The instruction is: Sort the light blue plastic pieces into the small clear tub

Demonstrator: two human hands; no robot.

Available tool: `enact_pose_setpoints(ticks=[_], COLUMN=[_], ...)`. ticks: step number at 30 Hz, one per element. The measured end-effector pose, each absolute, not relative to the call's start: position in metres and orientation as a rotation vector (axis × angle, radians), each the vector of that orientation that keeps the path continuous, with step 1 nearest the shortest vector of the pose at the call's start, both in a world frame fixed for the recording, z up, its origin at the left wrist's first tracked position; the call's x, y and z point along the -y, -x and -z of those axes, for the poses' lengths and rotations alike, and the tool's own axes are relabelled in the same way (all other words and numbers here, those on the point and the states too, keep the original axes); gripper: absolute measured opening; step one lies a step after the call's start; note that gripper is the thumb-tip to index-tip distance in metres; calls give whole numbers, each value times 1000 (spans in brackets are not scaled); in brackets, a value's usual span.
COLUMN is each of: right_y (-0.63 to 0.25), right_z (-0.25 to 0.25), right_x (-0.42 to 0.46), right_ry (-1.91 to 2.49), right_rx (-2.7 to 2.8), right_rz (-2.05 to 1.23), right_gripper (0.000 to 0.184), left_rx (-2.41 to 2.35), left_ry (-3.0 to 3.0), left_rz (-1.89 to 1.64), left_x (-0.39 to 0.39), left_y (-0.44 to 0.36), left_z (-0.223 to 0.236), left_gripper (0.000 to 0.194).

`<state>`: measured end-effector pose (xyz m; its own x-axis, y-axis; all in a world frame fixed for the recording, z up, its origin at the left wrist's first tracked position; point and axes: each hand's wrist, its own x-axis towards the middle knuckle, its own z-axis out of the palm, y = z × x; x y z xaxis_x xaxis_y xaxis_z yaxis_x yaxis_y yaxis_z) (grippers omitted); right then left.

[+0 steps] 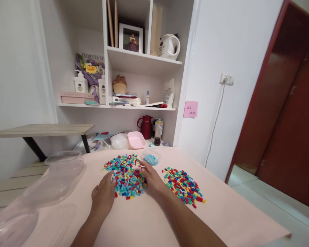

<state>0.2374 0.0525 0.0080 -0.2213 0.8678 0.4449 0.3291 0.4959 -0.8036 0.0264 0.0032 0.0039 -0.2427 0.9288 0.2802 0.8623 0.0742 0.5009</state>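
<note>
A big heap of small coloured blocks (127,175) lies on the pink table (221,212) between my hands. My left hand (103,195) rests flat at the heap's left edge, fingers stretched out and touching the blocks. My right hand (151,178) lies open on the heap's right side, fingertips among the blocks. A second, smaller heap of coloured blocks (184,187) sits to the right of my right hand. Just beyond my right hand stands a small clear bowl of light blue blocks (151,158).
Clear plastic containers and lids (56,178) lie on the table's left part. Behind the table are a pink bowl (136,140), a red jug (146,127) and white shelves (141,61) with bottles and a kettle. A wooden side table (41,130) stands left; a red door (290,120) right.
</note>
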Motion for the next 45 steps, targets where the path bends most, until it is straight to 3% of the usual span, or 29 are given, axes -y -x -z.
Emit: enact_pose_setpoints(ticks=[6,13,17,22,25,29,35,45], right_y=[-241,-235,-237,-245,-256,-273,-271,-270], right_z=[-7,-9,-8,-9,-14,-25,-25,-22], right_x=[-49,-39,-40,-54,-64,-69,-67,-72], right_ry=[1155,1223,1098,923,1062,1282,1641,1686], right_rx=[2197,2443,2381,1900,1684,1550,1828,1982], right_rz=[-573,-523,-538,-512,-414,-174,161,160], right_gripper=[53,52,50,44,35,37,22,44], left_rx=[-2036,-1785,-1679,-1709,-1688,-1834,-1898,-1880], left_ry=[-2160,-2157,-2192,-2046,-1983,-1840,-1716,-1670], left_rz=[-717,-842,-990,-1291,-1417,-1485,-1388,-1354], left_x=[-2,-2,-5,-16,-20,-18,-11,-8], left_y=[-27,-24,-20,-12,-7,-2,-3,-6], left_z=[3,-2,-2,10,12,4,-1,-2], left_gripper=[43,45,40,39,37,35,34,32])
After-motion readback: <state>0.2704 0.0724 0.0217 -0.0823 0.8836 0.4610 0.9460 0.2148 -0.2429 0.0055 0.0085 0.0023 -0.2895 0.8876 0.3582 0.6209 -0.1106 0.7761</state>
